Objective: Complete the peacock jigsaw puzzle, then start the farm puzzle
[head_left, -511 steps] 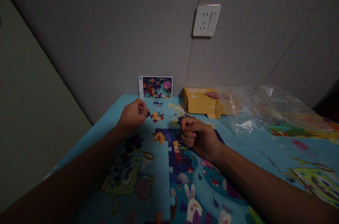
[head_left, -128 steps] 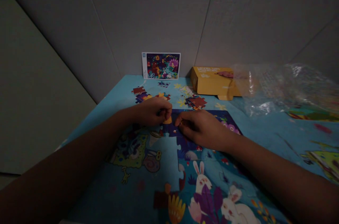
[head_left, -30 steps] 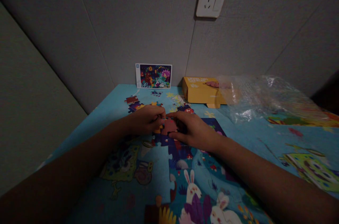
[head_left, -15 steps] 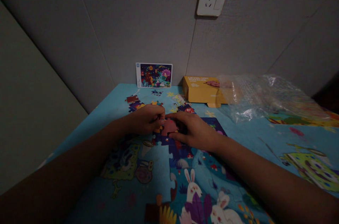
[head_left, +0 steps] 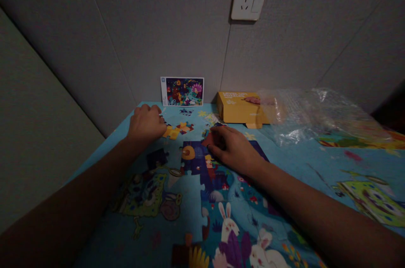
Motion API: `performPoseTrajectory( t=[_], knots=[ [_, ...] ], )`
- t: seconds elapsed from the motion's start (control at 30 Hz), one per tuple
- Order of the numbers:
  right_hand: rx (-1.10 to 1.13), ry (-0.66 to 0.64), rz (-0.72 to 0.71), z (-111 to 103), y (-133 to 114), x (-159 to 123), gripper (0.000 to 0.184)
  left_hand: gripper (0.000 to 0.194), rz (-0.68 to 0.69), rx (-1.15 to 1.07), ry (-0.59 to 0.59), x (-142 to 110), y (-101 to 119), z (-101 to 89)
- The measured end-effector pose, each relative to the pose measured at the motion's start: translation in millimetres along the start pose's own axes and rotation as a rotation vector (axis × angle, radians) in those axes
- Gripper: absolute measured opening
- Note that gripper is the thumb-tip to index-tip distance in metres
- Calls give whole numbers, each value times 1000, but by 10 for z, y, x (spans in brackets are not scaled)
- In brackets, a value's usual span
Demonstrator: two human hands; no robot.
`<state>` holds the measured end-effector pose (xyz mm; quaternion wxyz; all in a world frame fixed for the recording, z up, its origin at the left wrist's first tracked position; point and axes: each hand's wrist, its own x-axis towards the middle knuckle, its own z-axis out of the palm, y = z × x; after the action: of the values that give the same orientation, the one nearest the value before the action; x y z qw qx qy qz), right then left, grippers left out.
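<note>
"How far along does it look, with the joined puzzle section (head_left: pixel 232 207) as the clock's centre and twelve at the wall?"

"Partly built, I'd say. Rabbits and stream fit together, and a row reaches out towards eleven. The knobbly edge at nine faces uncovered cloth (head_left: pixel 190 200), so that side looks unfinished."

"Any pieces loose?"

"A yellow piece (head_left: pixel 172 132) and an orange-and-blue piece (head_left: pixel 185 127) around eleven, and a dark piece (head_left: pixel 157 158) at ten."

"And the hands?"

"The right hand (head_left: pixel 237 150) is at twelve, low over the section's far edge, forearm slanting in from four. Its thumb and forefinger are curved close together, pinching a reddish piece (head_left: pixel 207 139)."

"The left?"

"The left hand (head_left: pixel 146 124) is between ten and eleven, back up, knuckles bent, beside the yellow piece. Its fingertips are hidden; I can't tell how open they are or whether they hold anything."
</note>
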<state>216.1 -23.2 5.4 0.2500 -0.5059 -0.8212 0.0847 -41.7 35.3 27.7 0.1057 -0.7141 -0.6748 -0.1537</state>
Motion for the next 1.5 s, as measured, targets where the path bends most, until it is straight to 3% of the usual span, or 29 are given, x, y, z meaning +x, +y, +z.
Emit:
performPoseTrajectory(
  t=[0.1, 0.23, 0.47, 0.8, 1.0, 1.33, 1.5],
  knots=[
    [-25, 7, 17, 7, 24, 2, 41, 45, -55, 46, -98, -11, -31, 69],
    [-47, 3, 3, -1, 16, -1, 32, 45, -17, 65, -245, -6, -50, 178],
    [-31, 9, -8, 1, 18, 4, 30, 44, 81, 13, -232, 24, -52, 181],
    [-23, 11, -23, 0, 17, 7, 28, 43, 574, -363, -242, -74, 94, 158],
    [-30, 5, -5, -1, 10, -1, 32, 72, 512, -249, -292, -114, 117, 108],
    [-46, -12, 13, -8, 4, 5, 36, 44, 588, -255, -287, -80, 100, 85],
    [-45, -25, 24, -1, 11, 8, 37, 43, 625, -233, -296, -115, 126, 0]
  ],
)
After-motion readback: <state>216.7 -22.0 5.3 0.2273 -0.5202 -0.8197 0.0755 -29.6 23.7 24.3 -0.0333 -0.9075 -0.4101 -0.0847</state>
